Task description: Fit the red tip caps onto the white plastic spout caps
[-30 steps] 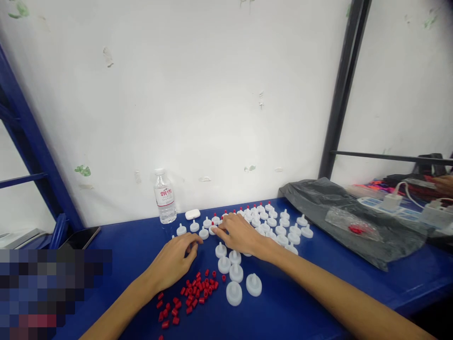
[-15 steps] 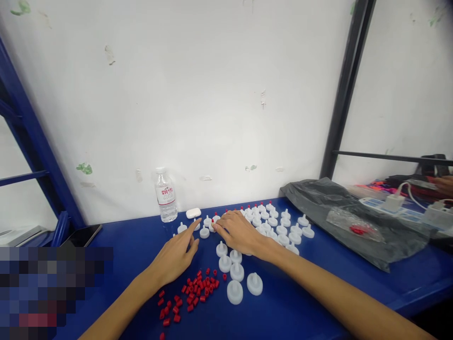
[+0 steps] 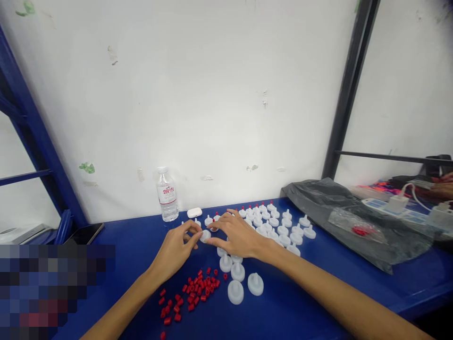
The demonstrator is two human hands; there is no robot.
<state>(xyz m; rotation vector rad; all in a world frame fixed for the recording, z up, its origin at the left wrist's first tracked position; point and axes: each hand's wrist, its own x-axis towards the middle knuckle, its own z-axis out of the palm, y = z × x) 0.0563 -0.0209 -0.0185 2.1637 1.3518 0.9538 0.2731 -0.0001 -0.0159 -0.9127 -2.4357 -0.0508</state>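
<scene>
My left hand (image 3: 179, 245) is closed, thumb and fingertips pinching a white nozzle cap (image 3: 205, 236) that is tipped over. My right hand (image 3: 239, 233) reaches in from the other side with thumb and fingers spread, its thumb tip close to the same cap's edge; whether it touches is hard to tell. Under and around the right hand stand several white nozzle caps (image 3: 238, 272), some partly hidden by it. In the back rows, several carry small red tips (image 3: 271, 203) on their nozzles. A scattered pile of red tubular tips (image 3: 201, 285) lies in front of my hands.
A water bottle (image 3: 167, 194) and a small white case (image 3: 194, 213) stand near the wall. To the right lie a grey plastic bag (image 3: 325, 198), a clear bag with red pieces (image 3: 357, 226) and a power strip (image 3: 380, 208). At left is a phone (image 3: 85, 233).
My left hand has gone from a pointing shape to a pinch and moved to the white nozzle cap, which is now tilted. My right thumb has come lower, nearer that cap.
</scene>
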